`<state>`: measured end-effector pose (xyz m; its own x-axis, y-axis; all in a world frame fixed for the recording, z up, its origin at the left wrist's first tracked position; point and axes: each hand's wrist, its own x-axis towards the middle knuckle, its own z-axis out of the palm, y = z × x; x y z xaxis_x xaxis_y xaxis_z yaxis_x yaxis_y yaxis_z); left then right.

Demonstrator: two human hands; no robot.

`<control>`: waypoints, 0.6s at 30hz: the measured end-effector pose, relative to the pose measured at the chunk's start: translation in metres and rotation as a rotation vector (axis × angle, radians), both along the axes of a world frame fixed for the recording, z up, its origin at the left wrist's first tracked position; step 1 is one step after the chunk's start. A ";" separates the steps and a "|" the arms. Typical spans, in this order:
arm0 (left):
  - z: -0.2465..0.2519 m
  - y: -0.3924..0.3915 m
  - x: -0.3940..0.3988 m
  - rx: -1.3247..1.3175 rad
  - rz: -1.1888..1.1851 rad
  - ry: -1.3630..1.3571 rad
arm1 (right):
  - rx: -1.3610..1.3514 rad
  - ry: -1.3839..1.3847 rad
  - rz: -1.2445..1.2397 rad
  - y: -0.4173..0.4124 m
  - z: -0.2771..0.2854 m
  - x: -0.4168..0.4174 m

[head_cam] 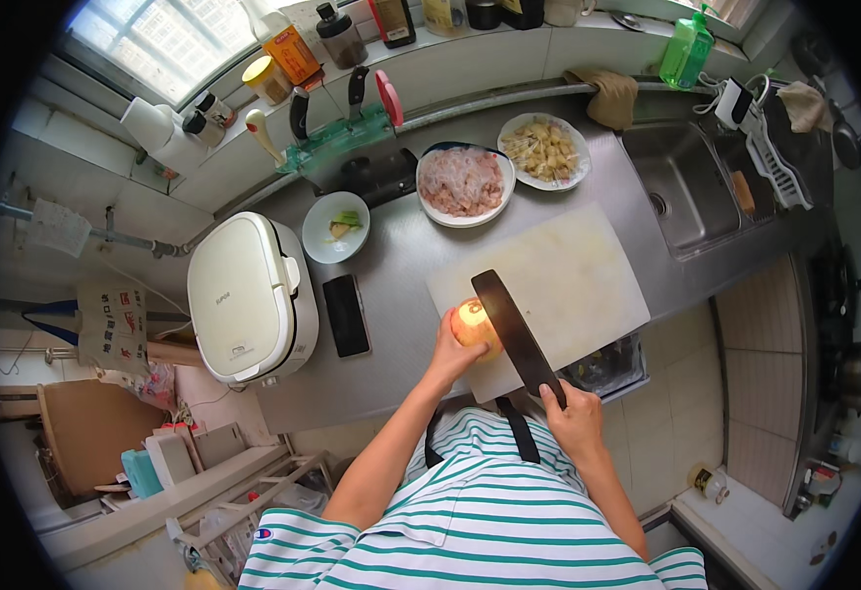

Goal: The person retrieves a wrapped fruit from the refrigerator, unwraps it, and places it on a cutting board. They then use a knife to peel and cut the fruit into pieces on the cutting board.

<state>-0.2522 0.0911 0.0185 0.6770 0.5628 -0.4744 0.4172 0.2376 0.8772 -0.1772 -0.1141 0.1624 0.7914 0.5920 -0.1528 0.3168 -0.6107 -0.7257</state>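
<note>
My left hand (455, 354) holds a round, reddish-yellow fruit or vegetable (475, 324), perhaps an apple, near the left edge of a white cutting board (578, 273). Its top shows a pale, bright patch. In my right hand (574, 417) is the handle of a broad, dark-bladed kitchen knife (513, 324). The blade lies across the right side of the round item; whether it has cut in, I cannot tell. Behind the board stand a bowl of chopped raw meat (464, 184) and a plate of pale cubed pieces (545, 151), both seemingly under plastic film.
A small bowl (320, 236) holds green and pale pieces. Left of the board are a phone (346, 316) and a white rice cooker (239, 295). A knife rack (342, 144) stands by the wall, a sink (677, 177) at the right. Below the board's front edge sits a lined bin (607, 369).
</note>
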 end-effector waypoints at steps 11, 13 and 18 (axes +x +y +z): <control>0.005 0.001 0.002 -0.046 0.027 0.014 | -0.047 -0.006 0.021 -0.009 0.008 -0.009; 0.006 0.002 0.003 -0.036 0.009 0.023 | -0.050 -0.001 0.021 -0.010 0.010 -0.009; 0.004 0.002 0.004 -0.023 0.029 0.023 | -0.093 0.015 0.032 -0.005 0.018 -0.005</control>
